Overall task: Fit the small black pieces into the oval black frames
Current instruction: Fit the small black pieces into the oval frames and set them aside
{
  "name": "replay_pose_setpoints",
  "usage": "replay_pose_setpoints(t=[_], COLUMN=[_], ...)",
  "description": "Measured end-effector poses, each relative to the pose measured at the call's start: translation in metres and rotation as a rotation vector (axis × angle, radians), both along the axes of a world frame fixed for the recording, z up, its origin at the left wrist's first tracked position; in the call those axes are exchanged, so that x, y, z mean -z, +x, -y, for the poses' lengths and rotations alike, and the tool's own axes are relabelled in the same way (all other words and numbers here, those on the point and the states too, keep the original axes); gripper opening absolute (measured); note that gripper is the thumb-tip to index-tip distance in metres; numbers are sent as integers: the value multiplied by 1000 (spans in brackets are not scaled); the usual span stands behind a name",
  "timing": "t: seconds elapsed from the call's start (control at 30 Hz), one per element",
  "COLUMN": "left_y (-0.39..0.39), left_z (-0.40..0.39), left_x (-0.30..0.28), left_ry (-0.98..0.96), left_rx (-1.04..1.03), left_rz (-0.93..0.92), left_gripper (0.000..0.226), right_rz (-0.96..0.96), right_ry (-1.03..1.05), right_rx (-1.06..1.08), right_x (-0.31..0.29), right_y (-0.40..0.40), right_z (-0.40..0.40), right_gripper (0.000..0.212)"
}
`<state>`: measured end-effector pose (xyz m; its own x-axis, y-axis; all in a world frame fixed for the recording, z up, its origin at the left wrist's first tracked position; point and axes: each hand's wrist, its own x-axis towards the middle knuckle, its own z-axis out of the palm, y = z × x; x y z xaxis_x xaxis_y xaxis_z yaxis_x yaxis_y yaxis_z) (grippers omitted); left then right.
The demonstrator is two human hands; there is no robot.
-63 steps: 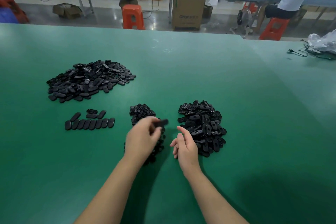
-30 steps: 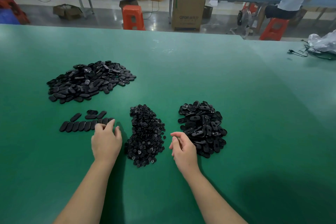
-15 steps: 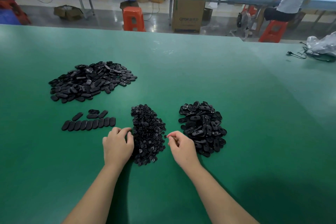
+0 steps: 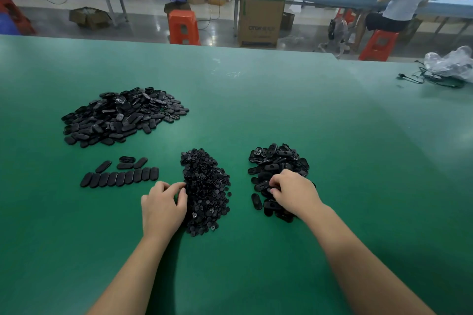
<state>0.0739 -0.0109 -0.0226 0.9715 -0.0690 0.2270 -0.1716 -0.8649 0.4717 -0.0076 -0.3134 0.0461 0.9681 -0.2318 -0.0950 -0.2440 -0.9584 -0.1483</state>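
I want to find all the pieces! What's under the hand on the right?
Under the right hand is the heap of oval frames; its fingers curl into them. The frames directly beneath the palm are covered, so whether it has picked one up can't be seen.

The right hand (image 4: 293,193) covered part of the oval-frame pile (image 4: 277,161); its fingertips' hold was unclear. The left hand's (image 4: 162,208) fingertips hid among the small pieces (image 4: 206,186).
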Motion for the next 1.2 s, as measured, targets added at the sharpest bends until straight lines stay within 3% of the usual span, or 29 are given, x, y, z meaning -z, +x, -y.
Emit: replay_pose_setpoints(t=[0.53, 0.77, 0.93, 1.03, 1.2], left_y=[0, 1, 2, 3, 4], left_z=[-1, -1, -2, -2, -3], left_x=[0, 0, 0, 1, 2], left_ry=[5, 8, 8, -4, -37], left_rx=[21, 23, 21, 18, 15], left_rz=[21, 2, -8, -15, -4], left_gripper=[22, 24, 24, 22, 16], right_rz=[-24, 58, 306, 402, 364], right_ry=[16, 93, 373, 599, 1110], right_rx=[35, 92, 140, 174, 308], right_x=[3, 1, -7, -5, 16], right_y=[4, 4, 4, 2, -5], right_z=[4, 2, -16, -41, -86], right_gripper=[29, 16, 5, 11, 5])
